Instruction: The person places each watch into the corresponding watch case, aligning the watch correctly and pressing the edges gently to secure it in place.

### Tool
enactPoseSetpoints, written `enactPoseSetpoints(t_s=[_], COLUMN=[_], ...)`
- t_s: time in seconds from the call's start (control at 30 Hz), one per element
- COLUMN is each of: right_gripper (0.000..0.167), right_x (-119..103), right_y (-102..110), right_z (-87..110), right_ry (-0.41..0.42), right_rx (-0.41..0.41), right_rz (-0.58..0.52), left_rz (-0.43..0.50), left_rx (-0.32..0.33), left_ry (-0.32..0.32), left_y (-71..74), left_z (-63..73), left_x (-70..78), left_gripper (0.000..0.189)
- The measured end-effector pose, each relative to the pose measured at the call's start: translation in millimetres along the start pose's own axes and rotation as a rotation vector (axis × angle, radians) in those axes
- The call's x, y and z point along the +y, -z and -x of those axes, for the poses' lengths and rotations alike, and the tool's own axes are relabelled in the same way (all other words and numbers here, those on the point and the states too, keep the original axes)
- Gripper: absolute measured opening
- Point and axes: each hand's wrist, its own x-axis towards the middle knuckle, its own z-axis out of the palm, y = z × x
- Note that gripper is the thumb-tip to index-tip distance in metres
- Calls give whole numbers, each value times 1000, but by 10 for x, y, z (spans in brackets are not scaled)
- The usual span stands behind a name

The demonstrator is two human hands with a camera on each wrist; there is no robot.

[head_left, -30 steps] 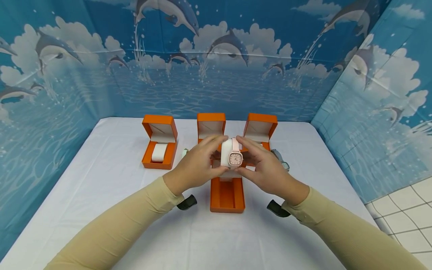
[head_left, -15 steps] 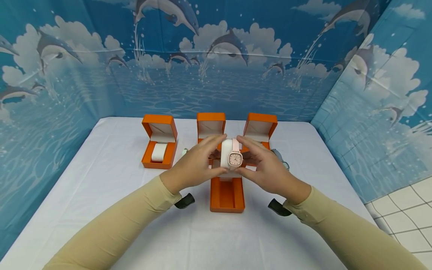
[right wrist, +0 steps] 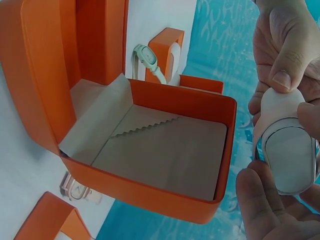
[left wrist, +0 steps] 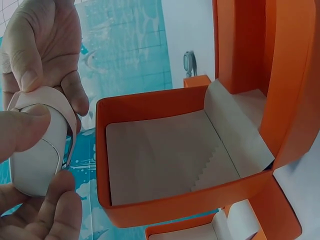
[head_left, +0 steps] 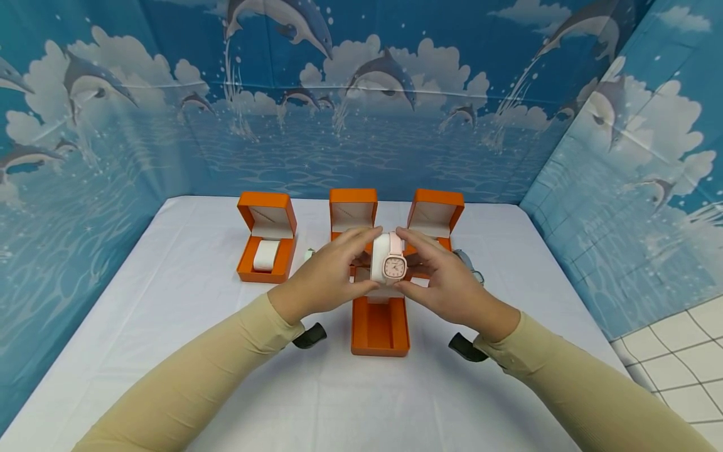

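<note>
centre of the frame: the left hand [head_left: 334,271] and right hand [head_left: 444,278] grip a white cushion [head_left: 380,258] bearing a pink watch [head_left: 394,267]; wrapping appears nearly done, while the near box [head_left: 380,352], lower centre, holds no cushion yet.

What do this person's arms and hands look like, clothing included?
The left sleeve and right sleeve are long, plain and tan, reaching the wrists. A black piece shows by the left cuff, another by the right cuff. The left hand and right hand wear no gloves.
</note>
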Motion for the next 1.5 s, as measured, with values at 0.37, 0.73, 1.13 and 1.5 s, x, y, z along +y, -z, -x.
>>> enactPoseSetpoints(t_s=[0.37, 0.73, 1.13, 1.5], right_gripper=[90, 89, 72, 73], right_x=[13, 28, 13, 39], right_y=[-1, -3, -8, -13], right_z=[-9, -5, 36, 8], right_ry=[20, 32, 167, 144], right_rx=[17, 22, 99, 76], right_rz=[18, 8, 198, 83], left_rz=[1, -21, 18, 3], left_rx=[18, 17, 19, 21], left_ry=[-8, 5, 2, -6], left_y=[-19, -21, 11, -1], left_z=[-12, -13, -17, -14], left_x=[-9, 9, 31, 29], left_gripper=[84, 83, 83, 82])
